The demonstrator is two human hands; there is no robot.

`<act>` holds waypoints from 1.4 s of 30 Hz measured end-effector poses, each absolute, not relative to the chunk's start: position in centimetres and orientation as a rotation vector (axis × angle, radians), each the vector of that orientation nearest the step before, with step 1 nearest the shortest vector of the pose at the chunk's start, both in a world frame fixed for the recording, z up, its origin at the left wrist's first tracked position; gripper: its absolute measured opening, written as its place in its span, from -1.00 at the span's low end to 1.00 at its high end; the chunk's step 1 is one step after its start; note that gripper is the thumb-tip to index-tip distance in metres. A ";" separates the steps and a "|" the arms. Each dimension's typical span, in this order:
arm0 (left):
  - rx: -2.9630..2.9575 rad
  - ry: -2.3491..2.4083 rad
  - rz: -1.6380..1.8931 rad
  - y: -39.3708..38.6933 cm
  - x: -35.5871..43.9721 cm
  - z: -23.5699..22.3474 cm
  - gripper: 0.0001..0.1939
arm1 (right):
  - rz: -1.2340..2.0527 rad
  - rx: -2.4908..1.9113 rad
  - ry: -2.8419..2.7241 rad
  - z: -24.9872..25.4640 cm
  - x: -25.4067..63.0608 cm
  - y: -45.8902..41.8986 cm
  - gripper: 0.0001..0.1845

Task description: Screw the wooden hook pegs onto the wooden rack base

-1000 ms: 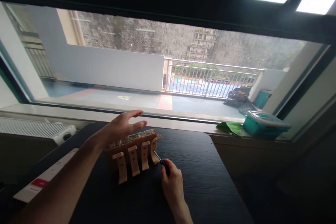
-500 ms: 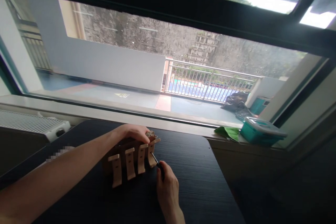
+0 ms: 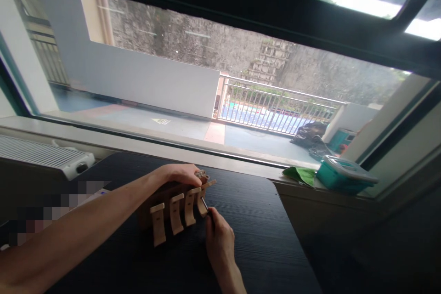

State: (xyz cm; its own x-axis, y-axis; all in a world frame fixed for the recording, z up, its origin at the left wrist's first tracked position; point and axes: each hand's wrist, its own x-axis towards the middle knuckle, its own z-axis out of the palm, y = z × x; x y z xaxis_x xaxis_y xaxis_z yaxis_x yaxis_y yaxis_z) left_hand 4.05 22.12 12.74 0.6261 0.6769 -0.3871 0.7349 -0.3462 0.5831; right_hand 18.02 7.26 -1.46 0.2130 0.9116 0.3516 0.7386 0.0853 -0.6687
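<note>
A wooden hook rack stands tilted on the dark table, its brown board (image 3: pixel 146 215) mostly hidden behind a row of several pale curved wooden hooks (image 3: pixel 176 215). My left hand (image 3: pixel 186 174) reaches over the top and grips the rack at its far right end, fingers mostly hidden behind it. A rough, jagged edge shows beside the thumb. In my right hand (image 3: pixel 220 241), closed around a dark handle, is a screwdriver (image 3: pixel 204 203). Its metal shaft points up and left at the rightmost hook (image 3: pixel 200 204), where the tip appears to touch.
The black wood-grained table (image 3: pixel 255 220) has a rounded far right corner. Beyond it, a windowsill carries a green cloth (image 3: pixel 299 175) and a teal lidded box (image 3: pixel 344 174). A white radiator (image 3: pixel 44 154) sits at the left. Something pixelated lies behind my left forearm.
The rack and my left hand have shifted slightly right, and the rack has turned a little. My right hand keeps its hold on the screwdriver at the rightmost hook.
</note>
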 end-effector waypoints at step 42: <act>2.077 1.080 -0.083 22.3 3.7 11.8 -0.78 | -0.282 -1.475 -1.668 -2.8 19.8 5.8 -0.85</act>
